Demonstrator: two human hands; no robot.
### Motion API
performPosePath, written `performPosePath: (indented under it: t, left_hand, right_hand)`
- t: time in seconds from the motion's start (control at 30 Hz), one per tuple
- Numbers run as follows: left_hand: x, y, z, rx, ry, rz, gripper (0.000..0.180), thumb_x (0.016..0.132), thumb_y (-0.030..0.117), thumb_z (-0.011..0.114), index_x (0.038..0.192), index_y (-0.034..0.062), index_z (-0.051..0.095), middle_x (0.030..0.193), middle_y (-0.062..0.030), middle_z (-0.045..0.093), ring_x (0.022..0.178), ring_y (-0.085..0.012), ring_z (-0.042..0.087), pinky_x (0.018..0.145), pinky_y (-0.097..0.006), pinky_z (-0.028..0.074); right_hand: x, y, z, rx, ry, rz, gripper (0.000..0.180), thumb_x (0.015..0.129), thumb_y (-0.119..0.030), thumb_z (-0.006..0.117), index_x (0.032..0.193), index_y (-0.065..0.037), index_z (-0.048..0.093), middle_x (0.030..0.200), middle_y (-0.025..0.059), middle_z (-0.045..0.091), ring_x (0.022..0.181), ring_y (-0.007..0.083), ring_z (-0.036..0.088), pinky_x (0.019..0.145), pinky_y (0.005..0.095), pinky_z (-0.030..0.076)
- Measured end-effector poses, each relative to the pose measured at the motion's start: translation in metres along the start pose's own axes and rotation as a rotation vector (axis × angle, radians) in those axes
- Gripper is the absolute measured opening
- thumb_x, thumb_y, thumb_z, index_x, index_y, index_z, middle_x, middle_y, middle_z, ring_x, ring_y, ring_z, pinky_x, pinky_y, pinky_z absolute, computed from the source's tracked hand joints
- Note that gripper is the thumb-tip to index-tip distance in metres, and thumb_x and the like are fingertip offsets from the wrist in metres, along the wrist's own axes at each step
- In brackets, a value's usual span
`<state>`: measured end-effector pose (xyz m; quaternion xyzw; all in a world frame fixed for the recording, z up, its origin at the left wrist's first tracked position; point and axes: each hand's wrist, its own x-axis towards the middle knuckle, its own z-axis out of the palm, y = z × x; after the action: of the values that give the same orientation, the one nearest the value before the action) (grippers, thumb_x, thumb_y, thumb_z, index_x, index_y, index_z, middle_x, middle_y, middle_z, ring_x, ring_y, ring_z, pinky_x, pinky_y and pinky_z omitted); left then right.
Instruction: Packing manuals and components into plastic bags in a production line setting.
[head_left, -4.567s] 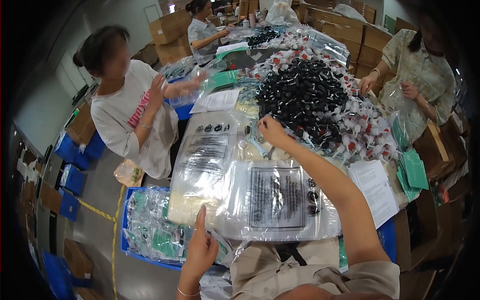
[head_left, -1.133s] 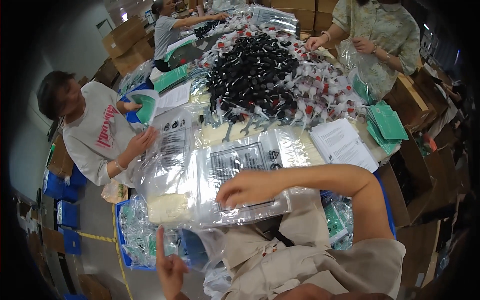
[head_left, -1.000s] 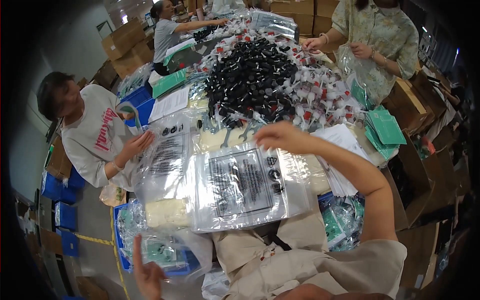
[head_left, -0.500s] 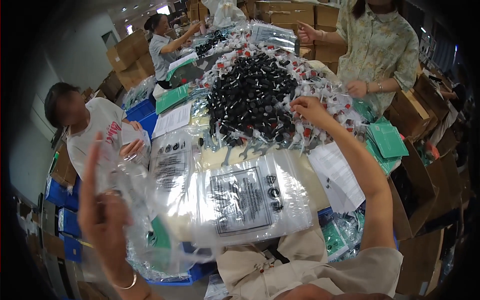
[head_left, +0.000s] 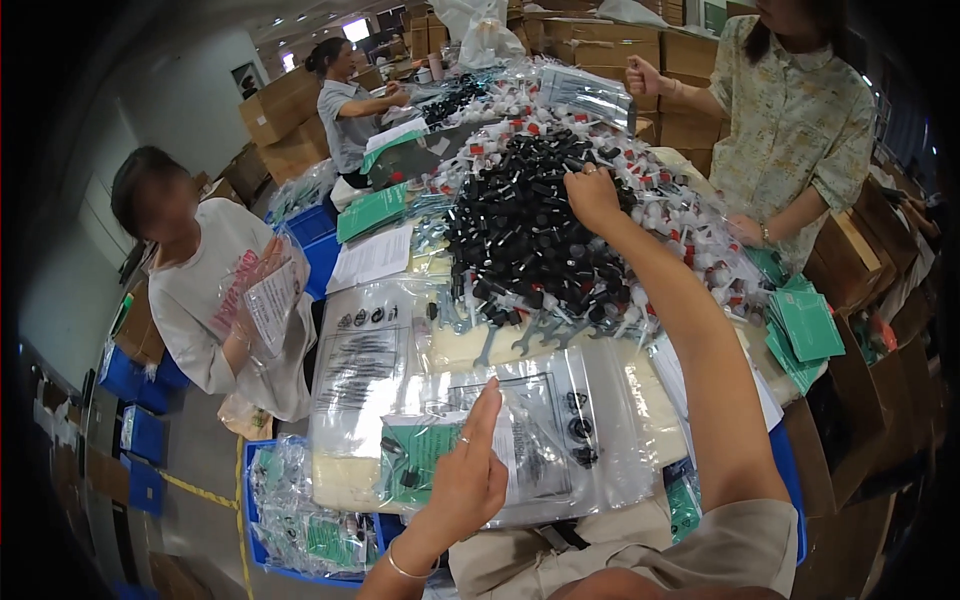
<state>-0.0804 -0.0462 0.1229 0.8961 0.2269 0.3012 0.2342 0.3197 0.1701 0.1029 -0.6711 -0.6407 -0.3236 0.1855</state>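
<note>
My left hand [head_left: 465,485], with a bracelet at the wrist, is over the near edge of the table, its index finger pointing away. It grips a clear plastic bag holding a green booklet [head_left: 415,450], above a stack of printed clear bags [head_left: 600,430]. My right arm reaches out over a heap of small black capped parts [head_left: 520,220]. The right hand [head_left: 595,195], with a ring, is at the heap's far right side, fingers bent and pressed together; what they hold is hidden. Several open-end wrenches [head_left: 525,335] lie between heap and bags.
White and red plastic pieces [head_left: 690,225] surround the heap. Green booklets [head_left: 805,325] lie at right, more [head_left: 372,212] at left. A blue bin [head_left: 262,560] of filled bags stands below left. Three other people [head_left: 235,290] stand around the table; cardboard boxes [head_left: 850,240] are stacked behind.
My left hand has swung right, from the left side to above the printed bags, with the clear bag. My right hand has moved farther into the heap. The whole view has shifted slightly.
</note>
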Motion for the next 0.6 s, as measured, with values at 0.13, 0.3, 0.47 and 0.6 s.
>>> performPosePath:
  t: [0.13, 0.3, 0.47, 0.6]
  left_hand:
    - [-0.007, -0.01, 0.002, -0.068, -0.007, -0.08, 0.078, 0.07, -0.012, 0.046, 0.142, -0.0026, 0.02, 0.147, -0.0223, 0.026, 0.109, -0.0363, 0.055, 0.066, -0.032, 0.051]
    - [-0.013, -0.015, 0.007, -0.018, 0.014, -0.081, 0.076, 0.069, -0.011, 0.046, 0.141, -0.0042, 0.022, 0.145, -0.0217, 0.029, 0.106, -0.0358, 0.056, 0.063, -0.033, 0.051]
    - [-0.018, -0.021, 0.016, -0.032, 0.024, -0.088, 0.076, 0.068, -0.011, 0.046, 0.14, -0.0033, 0.023, 0.145, -0.0205, 0.031, 0.104, -0.0351, 0.057, 0.061, -0.033, 0.051]
    - [-0.019, -0.016, 0.018, -0.166, -0.04, -0.182, 0.074, 0.072, -0.014, 0.041, 0.142, -0.0001, 0.023, 0.145, -0.0225, 0.03, 0.129, -0.0392, 0.037, 0.091, -0.034, 0.045]
  right_hand:
    - [0.012, -0.007, 0.001, -0.05, -0.05, -0.021, 0.011, 0.075, -0.007, 0.059, 0.085, -0.005, 0.062, 0.083, 0.0099, 0.066, 0.094, 0.0297, 0.057, 0.079, 0.041, 0.043]
    - [0.018, 0.014, -0.003, 0.728, 0.143, 0.432, 0.021, 0.077, -0.011, 0.058, 0.096, -0.001, 0.061, 0.082, 0.0156, 0.064, 0.081, 0.0324, 0.063, 0.071, 0.0404, 0.049]
    - [0.02, 0.041, 0.013, 0.459, -0.019, 0.404, 0.024, 0.081, -0.022, 0.063, 0.092, 0.0, 0.061, 0.096, 0.0208, 0.064, 0.091, 0.0371, 0.062, 0.076, 0.043, 0.05]
    - [0.022, 0.013, -0.004, 0.292, -0.389, 0.502, 0.037, 0.081, -0.034, 0.067, 0.093, 0.001, 0.063, 0.1, 0.0215, 0.064, 0.095, 0.0377, 0.061, 0.078, 0.0438, 0.05]
